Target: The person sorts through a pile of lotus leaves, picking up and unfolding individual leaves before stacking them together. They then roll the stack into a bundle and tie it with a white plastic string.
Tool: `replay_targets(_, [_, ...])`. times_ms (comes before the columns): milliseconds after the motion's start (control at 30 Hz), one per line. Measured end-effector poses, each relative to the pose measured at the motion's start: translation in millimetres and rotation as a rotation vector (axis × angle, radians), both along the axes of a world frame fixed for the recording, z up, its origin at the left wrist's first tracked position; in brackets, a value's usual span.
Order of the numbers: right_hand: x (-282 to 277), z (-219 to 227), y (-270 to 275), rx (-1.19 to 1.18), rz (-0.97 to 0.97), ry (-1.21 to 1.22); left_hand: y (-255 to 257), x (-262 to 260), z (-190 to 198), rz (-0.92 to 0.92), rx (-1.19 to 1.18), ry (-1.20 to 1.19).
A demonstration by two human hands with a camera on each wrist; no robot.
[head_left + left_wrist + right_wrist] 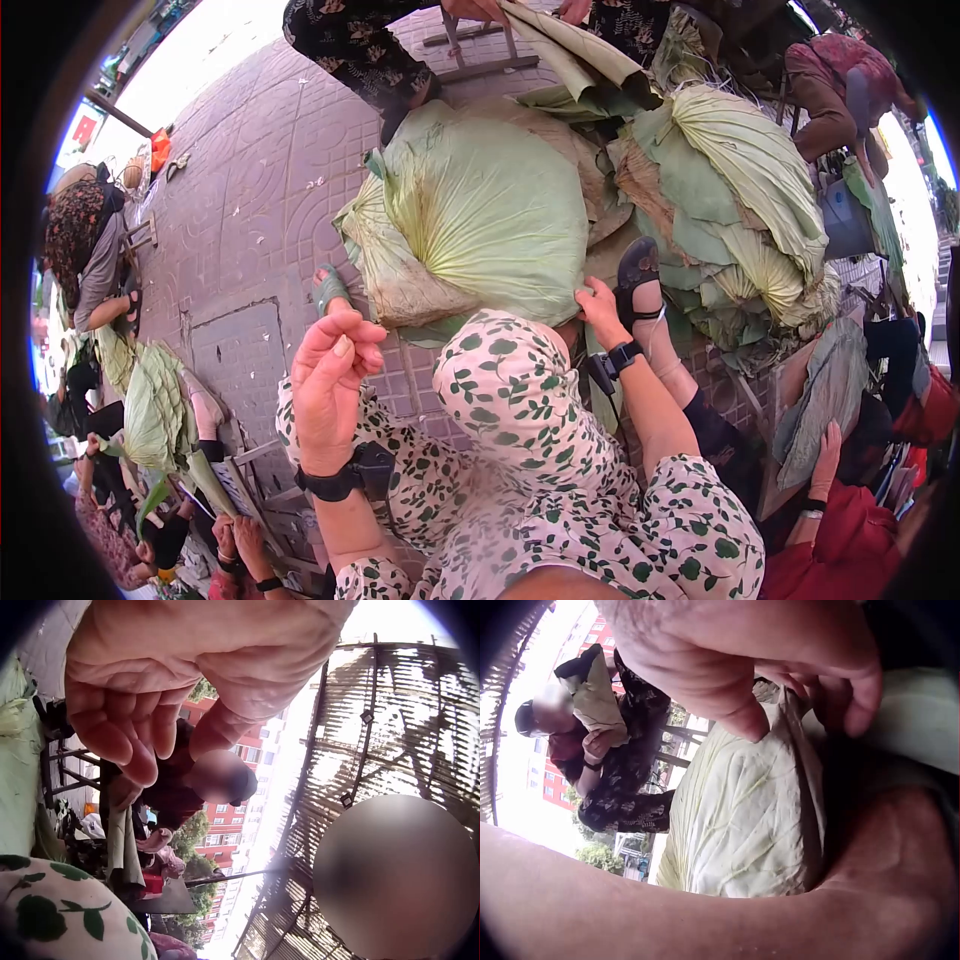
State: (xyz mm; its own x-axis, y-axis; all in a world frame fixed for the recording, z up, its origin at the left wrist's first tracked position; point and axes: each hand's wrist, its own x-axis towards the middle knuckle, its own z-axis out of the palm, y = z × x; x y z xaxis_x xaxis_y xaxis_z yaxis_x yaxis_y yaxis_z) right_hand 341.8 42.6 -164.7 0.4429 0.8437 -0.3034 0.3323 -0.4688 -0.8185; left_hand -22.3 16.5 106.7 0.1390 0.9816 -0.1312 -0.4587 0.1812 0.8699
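Observation:
A broad pile of pale green leaves (500, 210) lies on the paving in front of the knees, its top leaf spread with ribs fanning out. At its near right edge, my right hand (603, 312) pinches the leaf rim; in the right wrist view the thumb and fingers of the right hand (780, 682) close on the edge of the leaf (742, 810). My left hand (335, 385) is raised above the left knee, holding nothing, its fingers loosely bent; the left wrist view shows the left hand (165, 682) with fingers hanging slack.
A second leaf stack (750, 190) stands at the right, beside a sandalled foot (637, 275). Across the pile a person holds a rolled leaf (580, 55). More people with leaves (155, 410) sit at the left, and another person's hand rests on a leaf (825, 400) at the right.

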Motion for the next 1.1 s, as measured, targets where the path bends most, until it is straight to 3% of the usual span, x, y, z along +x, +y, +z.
replay_targets(67, [-13,26,17,-0.083,0.056,0.473,1,3,0,-0.002,-0.023,0.032])
replay_targets(133, [-30,10,41,0.182,0.121,0.525,1,6,2,-0.012,-0.026,0.044])
replay_targets(167, [-40,14,54,0.182,0.114,0.526,1,7,3,-0.013,-0.028,0.056])
replay_targets(233, [-58,36,71,0.246,0.282,0.187,2,8,3,-0.023,-0.03,0.064])
replay_targets(333, [-66,63,69,0.282,0.415,0.116,3,9,4,-0.031,-0.03,0.075])
replay_targets(400, [-52,41,61,0.226,0.412,0.104,2,8,4,-0.036,-0.027,0.078])
replay_targets(467, [-34,19,41,0.305,0.33,-0.159,1,8,5,-0.044,-0.02,0.081])
replay_targets(500, [-25,22,31,0.301,0.332,-0.16,0,7,5,-0.043,-0.024,0.08])
replay_targets(567, [-8,30,7,0.041,0.461,-0.379,-1,7,7,-0.054,-0.002,0.091])
replay_targets(667, [3,18,-16,-0.118,0.55,-0.569,-4,4,6,-0.058,0.001,0.088])
replay_targets(733, [6,4,-20,-0.077,0.55,-0.582,-4,3,6,-0.058,0.004,0.087])
replay_targets(800, [0,-4,-14,-0.077,0.398,-0.588,-3,3,7,-0.053,0.004,0.095])
replay_targets(933, [-9,-18,-1,-0.116,0.344,-0.623,-2,4,7,-0.045,0.0,0.093])
replay_targets(1033, [-5,-16,1,-0.012,0.326,-0.708,-1,6,8,-0.049,0.009,0.085])
replay_targets(1100, [5,2,8,-0.141,0.278,-0.356,-1,7,9,-0.048,0.02,0.073])
